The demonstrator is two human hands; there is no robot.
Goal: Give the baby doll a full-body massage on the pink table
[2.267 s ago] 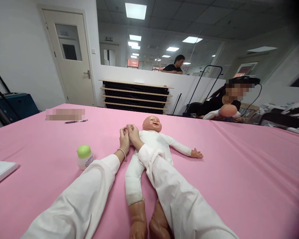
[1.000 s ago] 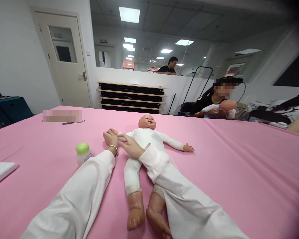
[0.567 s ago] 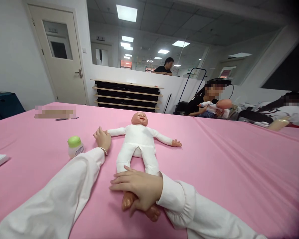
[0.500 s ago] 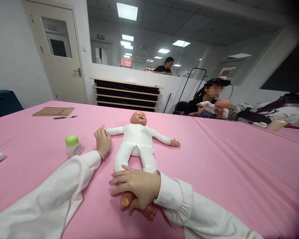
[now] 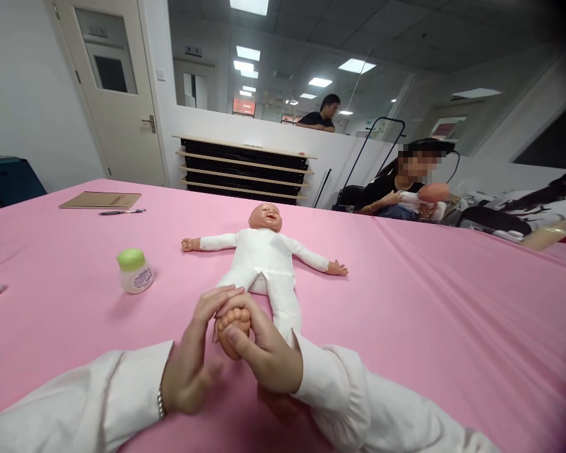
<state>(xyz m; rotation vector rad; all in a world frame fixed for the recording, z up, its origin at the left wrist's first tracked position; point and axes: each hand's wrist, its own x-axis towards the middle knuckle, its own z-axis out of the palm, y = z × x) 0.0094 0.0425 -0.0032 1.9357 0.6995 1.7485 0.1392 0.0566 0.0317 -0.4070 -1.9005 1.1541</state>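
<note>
Where pink cloth covers a wide table (image 5: 429, 327), a baby doll (image 5: 259, 251) in a white suit lies on its back, arms spread, its head pointing away from the person. Beyond the doll stands a shelf unit (image 5: 243, 170) of black panels and pale wooden boards, and off to its right a seated co-worker (image 5: 391, 195) cradles a second doll (image 5: 429, 196). Left of the doll stands a green-lidded jar (image 5: 134, 272), with a brown notebook (image 5: 99, 200) farther back and a pen (image 5: 122, 212) just beside that notebook.

Nearest the person, both hands meet at the lower end of the doll. The doll's foot (image 5: 233, 328) sits between them, its sole turned toward the person. The left hand (image 5: 188, 371), a thin bracelet (image 5: 160, 404) at its wrist, stands upright, with its fingers (image 5: 219, 301) curving over the top of that foot. The right hand (image 5: 264, 355) closes from the other side, its fingers (image 5: 252, 321) wrapped around the foot and its thumb (image 5: 233, 340) pressed against the sole. Neither hand is spread wide; the foot is held snugly between them. The doll's other foot (image 5: 278, 402) shows just beneath the right hand.
</note>
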